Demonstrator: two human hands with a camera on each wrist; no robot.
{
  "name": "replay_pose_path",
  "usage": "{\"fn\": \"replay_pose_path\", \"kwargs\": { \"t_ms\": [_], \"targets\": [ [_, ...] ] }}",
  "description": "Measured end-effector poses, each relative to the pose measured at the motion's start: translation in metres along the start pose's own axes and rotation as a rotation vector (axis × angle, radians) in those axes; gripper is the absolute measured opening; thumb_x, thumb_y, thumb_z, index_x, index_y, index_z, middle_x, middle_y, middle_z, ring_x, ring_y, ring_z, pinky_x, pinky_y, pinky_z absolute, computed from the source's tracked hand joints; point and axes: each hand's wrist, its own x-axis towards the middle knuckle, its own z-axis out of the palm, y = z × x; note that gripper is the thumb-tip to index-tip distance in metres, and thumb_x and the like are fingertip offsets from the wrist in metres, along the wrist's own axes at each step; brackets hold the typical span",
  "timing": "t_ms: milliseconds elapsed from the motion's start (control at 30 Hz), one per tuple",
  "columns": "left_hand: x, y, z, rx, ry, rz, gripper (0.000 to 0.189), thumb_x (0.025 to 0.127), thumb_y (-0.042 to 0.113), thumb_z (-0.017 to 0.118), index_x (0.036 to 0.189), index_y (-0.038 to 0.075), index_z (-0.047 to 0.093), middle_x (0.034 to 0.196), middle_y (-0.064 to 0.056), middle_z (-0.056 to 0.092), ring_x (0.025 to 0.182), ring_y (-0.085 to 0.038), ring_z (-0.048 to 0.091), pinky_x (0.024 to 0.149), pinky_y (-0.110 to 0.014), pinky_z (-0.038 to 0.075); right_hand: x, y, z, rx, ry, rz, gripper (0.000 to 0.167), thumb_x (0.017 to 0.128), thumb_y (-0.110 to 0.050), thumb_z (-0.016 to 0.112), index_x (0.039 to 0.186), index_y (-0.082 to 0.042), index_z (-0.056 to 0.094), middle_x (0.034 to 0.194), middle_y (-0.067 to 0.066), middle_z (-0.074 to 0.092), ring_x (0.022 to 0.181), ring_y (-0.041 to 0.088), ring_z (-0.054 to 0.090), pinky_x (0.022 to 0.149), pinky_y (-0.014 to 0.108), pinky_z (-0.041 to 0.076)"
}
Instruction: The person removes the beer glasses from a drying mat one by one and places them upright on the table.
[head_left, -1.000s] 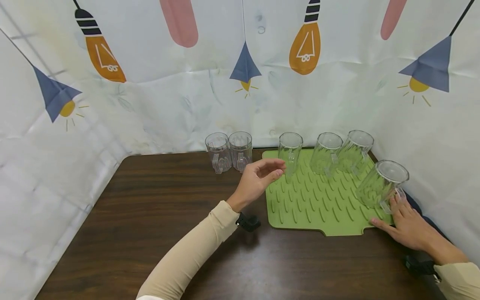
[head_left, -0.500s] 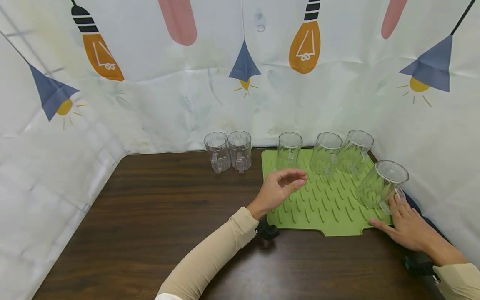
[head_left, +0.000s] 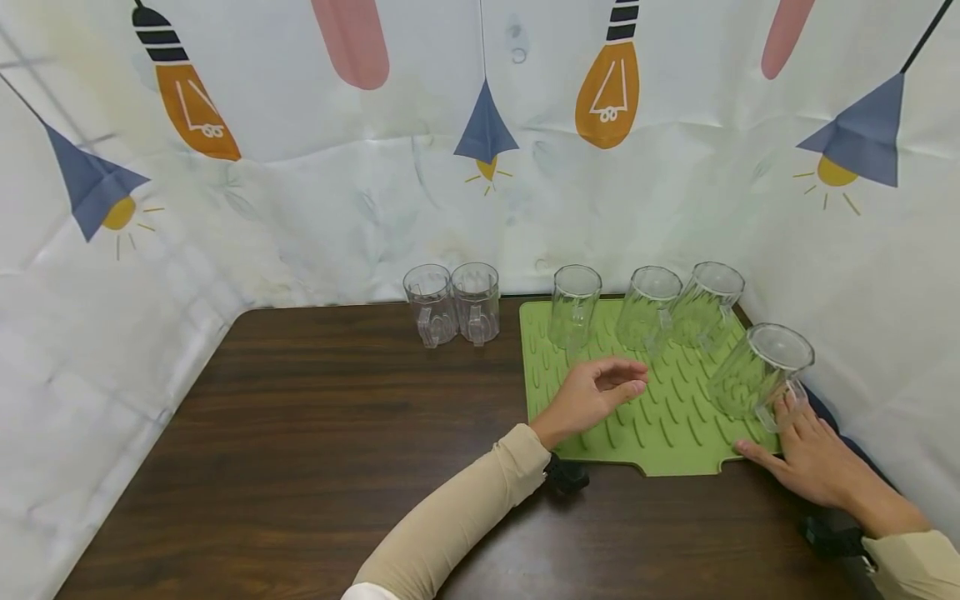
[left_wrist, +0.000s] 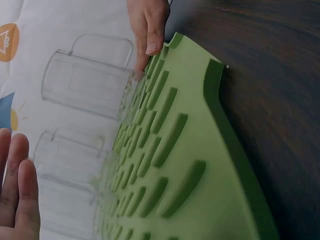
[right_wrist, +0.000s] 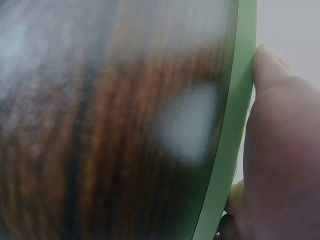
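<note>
My left hand [head_left: 600, 392] hovers over the green ridged drying mat [head_left: 678, 458], fingers slightly bent and holding nothing. Part of its fingers [left_wrist: 27, 195] shows in the left wrist view. At the mat's front right corner rests my right hand [head_left: 821, 458], its fingers extended beside the handle of a clear glass mug [head_left: 757, 375] and its thumb on the mat's front edge. Whether the fingertips touch that handle I cannot tell. Three more clear mugs stand along the back of the mat: one at left [head_left: 575, 308], one in the middle [head_left: 648, 308] and one at right [head_left: 705, 304].
Two clear handled mugs, a left one [head_left: 432, 304] and a right one [head_left: 476, 304], stand side by side on the dark wooden table [head_left: 300, 442], left of the mat. A printed white cloth [head_left: 337, 217] hangs behind the table and along both sides.
My left hand has moved right and toward me, from near the back left mug to above the mat's middle. The right hand and the mugs have stayed in place.
</note>
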Motion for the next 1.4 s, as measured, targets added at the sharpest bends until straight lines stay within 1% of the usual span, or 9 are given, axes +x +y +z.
{"fn": "replay_pose_path", "kwargs": {
  "t_ms": [67, 200, 333, 433, 600, 800, 967, 1133, 1400],
  "targets": [
    [0.002, -0.003, 0.007, 0.012, -0.016, -0.008, 0.035, 0.104, 0.026, 0.064, 0.135, 0.011, 0.066, 0.132, -0.012, 0.072, 0.110, -0.001, 0.070, 0.093, -0.017, 0.058, 0.000, 0.000, 0.000, 0.003, 0.005, -0.004, 0.106, 0.107, -0.057, 0.045, 0.154, 0.021, -0.009, 0.159, 0.049, -0.014, 0.148, 0.065, -0.014, 0.112, 0.084, 0.008],
    [0.006, -0.006, 0.018, 0.037, -0.047, -0.011, 0.036, 0.105, 0.028, 0.063, 0.137, 0.011, 0.065, 0.133, -0.012, 0.072, 0.110, 0.000, 0.070, 0.093, -0.017, 0.057, 0.001, 0.001, 0.003, -0.006, 0.013, -0.001, 0.106, 0.107, -0.057, 0.045, 0.154, 0.021, -0.008, 0.159, 0.049, -0.012, 0.148, 0.067, -0.010, 0.113, 0.083, 0.010],
    [0.008, -0.008, 0.027, 0.073, -0.064, -0.012, 0.036, 0.105, 0.029, 0.063, 0.136, 0.012, 0.066, 0.130, -0.009, 0.073, 0.108, 0.003, 0.068, 0.093, -0.015, 0.057, 0.002, 0.001, 0.005, -0.012, 0.019, -0.003, 0.107, 0.107, -0.058, 0.046, 0.154, 0.021, -0.009, 0.159, 0.049, -0.012, 0.148, 0.067, -0.009, 0.115, 0.082, 0.009],
    [0.011, -0.008, 0.034, 0.099, -0.064, -0.010, 0.034, 0.105, 0.030, 0.063, 0.135, 0.016, 0.067, 0.128, -0.005, 0.074, 0.106, 0.005, 0.067, 0.093, -0.015, 0.056, 0.003, 0.001, 0.005, -0.008, 0.027, -0.014, 0.106, 0.107, -0.057, 0.046, 0.155, 0.020, -0.009, 0.160, 0.049, -0.012, 0.149, 0.066, -0.010, 0.117, 0.081, 0.006],
    [0.016, -0.010, 0.045, 0.119, -0.063, -0.019, 0.032, 0.104, 0.031, 0.064, 0.134, 0.018, 0.068, 0.125, -0.001, 0.075, 0.103, 0.007, 0.066, 0.092, -0.014, 0.055, 0.002, 0.003, 0.005, -0.008, 0.032, -0.019, 0.105, 0.107, -0.056, 0.047, 0.155, 0.019, -0.009, 0.160, 0.049, -0.011, 0.149, 0.066, -0.011, 0.118, 0.080, 0.003],
    [0.021, -0.012, 0.057, 0.150, -0.071, -0.007, 0.033, 0.105, 0.030, 0.063, 0.134, 0.016, 0.068, 0.125, -0.001, 0.075, 0.104, 0.006, 0.067, 0.093, -0.012, 0.054, 0.000, 0.005, 0.005, -0.010, 0.031, -0.009, 0.106, 0.107, -0.056, 0.046, 0.154, 0.022, -0.008, 0.159, 0.050, -0.011, 0.149, 0.065, -0.012, 0.118, 0.081, 0.003],
    [0.025, -0.013, 0.065, 0.187, -0.090, -0.005, 0.034, 0.105, 0.032, 0.062, 0.135, 0.015, 0.067, 0.125, 0.000, 0.075, 0.104, 0.007, 0.066, 0.091, -0.011, 0.054, 0.001, 0.006, 0.005, -0.014, 0.029, -0.003, 0.106, 0.107, -0.057, 0.046, 0.154, 0.023, -0.006, 0.158, 0.051, -0.010, 0.148, 0.066, -0.011, 0.118, 0.081, 0.003],
    [0.029, -0.015, 0.071, 0.210, -0.088, 0.004, 0.036, 0.105, 0.032, 0.062, 0.135, 0.014, 0.067, 0.126, 0.000, 0.075, 0.105, 0.005, 0.067, 0.090, -0.010, 0.054, 0.002, 0.005, 0.004, -0.016, 0.029, -0.001, 0.106, 0.106, -0.058, 0.046, 0.155, 0.021, -0.006, 0.159, 0.050, -0.010, 0.148, 0.067, -0.009, 0.117, 0.081, 0.006],
    [0.036, -0.017, 0.082, 0.209, -0.081, 0.000, 0.036, 0.105, 0.032, 0.062, 0.136, 0.014, 0.067, 0.127, 0.000, 0.075, 0.106, 0.003, 0.068, 0.090, -0.009, 0.054, 0.004, 0.001, 0.004, -0.029, 0.035, 0.001, 0.107, 0.105, -0.059, 0.048, 0.155, 0.022, -0.003, 0.159, 0.050, -0.006, 0.146, 0.071, -0.001, 0.118, 0.081, 0.009]
  ]
}}
